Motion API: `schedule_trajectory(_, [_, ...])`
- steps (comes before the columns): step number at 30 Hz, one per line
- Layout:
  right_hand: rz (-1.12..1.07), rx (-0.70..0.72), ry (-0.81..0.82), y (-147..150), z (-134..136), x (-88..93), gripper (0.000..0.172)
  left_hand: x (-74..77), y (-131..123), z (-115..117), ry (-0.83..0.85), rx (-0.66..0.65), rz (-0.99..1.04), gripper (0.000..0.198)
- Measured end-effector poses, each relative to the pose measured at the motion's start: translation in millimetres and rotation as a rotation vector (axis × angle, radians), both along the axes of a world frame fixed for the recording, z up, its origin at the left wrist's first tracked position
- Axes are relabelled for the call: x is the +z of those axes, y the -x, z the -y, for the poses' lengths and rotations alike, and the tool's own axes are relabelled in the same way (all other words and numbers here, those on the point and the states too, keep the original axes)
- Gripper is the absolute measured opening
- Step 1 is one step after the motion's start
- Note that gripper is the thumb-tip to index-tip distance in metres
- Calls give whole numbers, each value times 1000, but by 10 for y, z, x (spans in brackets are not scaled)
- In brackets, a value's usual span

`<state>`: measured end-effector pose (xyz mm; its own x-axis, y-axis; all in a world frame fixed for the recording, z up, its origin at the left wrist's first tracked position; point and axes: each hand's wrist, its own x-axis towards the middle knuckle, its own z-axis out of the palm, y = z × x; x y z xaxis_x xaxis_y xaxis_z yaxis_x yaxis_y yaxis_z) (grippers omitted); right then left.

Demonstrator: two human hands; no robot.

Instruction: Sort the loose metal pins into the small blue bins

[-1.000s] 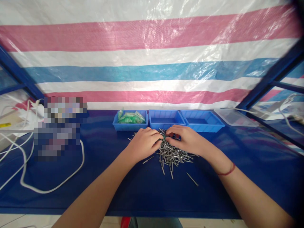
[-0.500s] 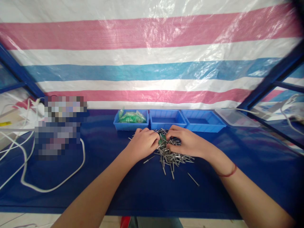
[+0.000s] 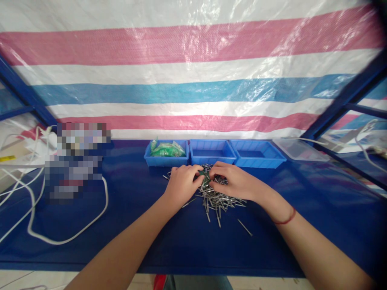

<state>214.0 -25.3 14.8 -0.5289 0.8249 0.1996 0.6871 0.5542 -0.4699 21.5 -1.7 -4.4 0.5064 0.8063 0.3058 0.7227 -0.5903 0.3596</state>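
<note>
A loose heap of silvery blind rivets [image 3: 222,200] lies on the blue tabletop, with a small green plastic bag [image 3: 205,177] over its upper part between my hands. My left hand [image 3: 184,182] comes in from the left, its thumb and forefinger closed on the bag's left edge. From the right, my right hand [image 3: 234,180] reaches over the heap with curled fingers. A gap shows between its thumb and forefinger, whose tips are close to the bag's right edge; whether they touch it I cannot tell.
Behind the heap stand three blue bins: a left bin [image 3: 166,162] with green bags [image 3: 167,150], a middle bin [image 3: 211,159] and a right bin [image 3: 260,162]. A clear plastic lid [image 3: 302,150] lies right of them. White cables [image 3: 69,241] loop at left. One rivet [image 3: 244,227] lies apart.
My right hand has shifted slightly left, toward the green bag. The left thumb and forefinger have moved a little on the bag, which now looks darker and more folded.
</note>
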Motion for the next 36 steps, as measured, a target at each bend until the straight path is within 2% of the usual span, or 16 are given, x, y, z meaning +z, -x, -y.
schedule_trajectory(4, [-15, 6, -13, 0, -3, -14, 4, -18, -43, 5, 85, 24, 179, 24])
schedule_trajectory(7, [-12, 6, -19, -11, -5, -9, 6, 16, -41, 0, 80, 53, 271, 27])
schedule_trajectory(13, [11, -44, -18, -7, -9, 16, 23, 142, 43, -38, 49, 40, 518, 26])
schedule_trajectory(16, [-86, -104, -18, 22, -17, 15, 29, 178, 59, -48, 129, 30, 658, 25])
schedule_trajectory(20, [-289, -150, 79, 51, -44, -9, 36, 149, 41, -65, 256, 8, 775, 30])
schedule_trajectory(25, [-479, -177, 142, 35, -65, -5, 32, 93, 15, -77, 362, 4, 839, 45])
schedule_trajectory(30, [-522, -159, 142, 38, -40, 41, 28, 128, 30, -61, 380, 1, 721, 30])
schedule_trajectory(36, [-650, -249, 97, 63, -41, 33, 28, 127, 77, -92, 324, 32, 644, 29])
